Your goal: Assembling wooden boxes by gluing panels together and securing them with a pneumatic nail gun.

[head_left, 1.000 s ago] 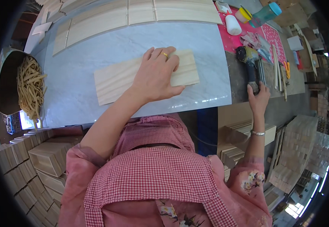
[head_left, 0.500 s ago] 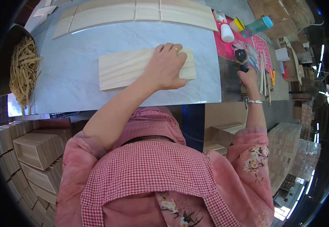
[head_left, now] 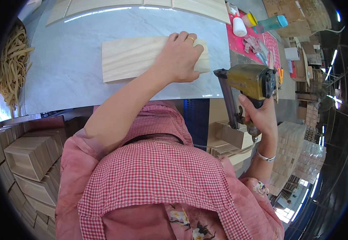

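Note:
On the marble-patterned tabletop (head_left: pixel 70 52) lies a pale, oblong wooden board (head_left: pixel 132 56), with a thin side visible along its near edge; its underside is hidden. My left hand (head_left: pixel 180 56) grips the board's right end, fingers over the far edge and thumb at the near one. A yellow and black nail gun (head_left: pixel 246 78) is in my right hand (head_left: pixel 262 114), which wraps its handle. The gun's nose points left, just off the right end of the board and apart from it. A hose fitting hangs below the grip.
Grooved wooden panels (head_left: pixel 102 6) line the far edge. A bundle of tan strips (head_left: pixel 14 68) hangs at left. On pink cloth stand a white bottle (head_left: pixel 239 27), a teal bottle (head_left: pixel 272 24) and a crumpled rag (head_left: pixel 252 44). Wooden boxes (head_left: pixel 30 156) are stacked lower left.
My right hand has lifted the nail gun from the table's right side and brought it nearer and leftward, its nose now toward the board. My left hand keeps its grip on the board.

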A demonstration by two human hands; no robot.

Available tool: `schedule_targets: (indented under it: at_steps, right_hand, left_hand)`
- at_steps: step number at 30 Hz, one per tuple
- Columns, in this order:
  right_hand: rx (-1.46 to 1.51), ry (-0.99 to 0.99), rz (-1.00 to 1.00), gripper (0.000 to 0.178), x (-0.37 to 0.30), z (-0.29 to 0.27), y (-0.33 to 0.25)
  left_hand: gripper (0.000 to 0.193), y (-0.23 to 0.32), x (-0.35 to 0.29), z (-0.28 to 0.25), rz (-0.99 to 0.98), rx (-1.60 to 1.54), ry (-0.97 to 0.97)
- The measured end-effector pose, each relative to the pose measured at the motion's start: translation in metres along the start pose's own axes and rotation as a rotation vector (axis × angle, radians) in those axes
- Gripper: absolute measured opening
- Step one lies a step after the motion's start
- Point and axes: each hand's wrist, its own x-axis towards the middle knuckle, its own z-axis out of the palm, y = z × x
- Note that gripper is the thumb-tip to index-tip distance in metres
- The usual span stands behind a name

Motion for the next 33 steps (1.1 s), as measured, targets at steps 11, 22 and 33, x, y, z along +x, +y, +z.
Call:
schedule_targets:
  at_steps: [11, 22, 33]
  right_hand:
    - [0.023, -0.071, 0.054, 0.023, 0.002, 0.013, -0.011]
    - [0.042, -0.091, 0.116, 0.024, 0.004, 0.015, -0.013]
    - [0.020, -0.033, -0.015, 0.022, -0.003, 0.010, -0.016]
  left_hand:
    - [0.039, 0.001, -0.001, 0.000, -0.007, 0.016, 0.019]
    - [0.045, -0.001, -0.003, -0.006, -0.029, 0.017, -0.062]
    - [0.059, -0.086, -0.107, -0.142, -0.166, 0.126, -0.165]
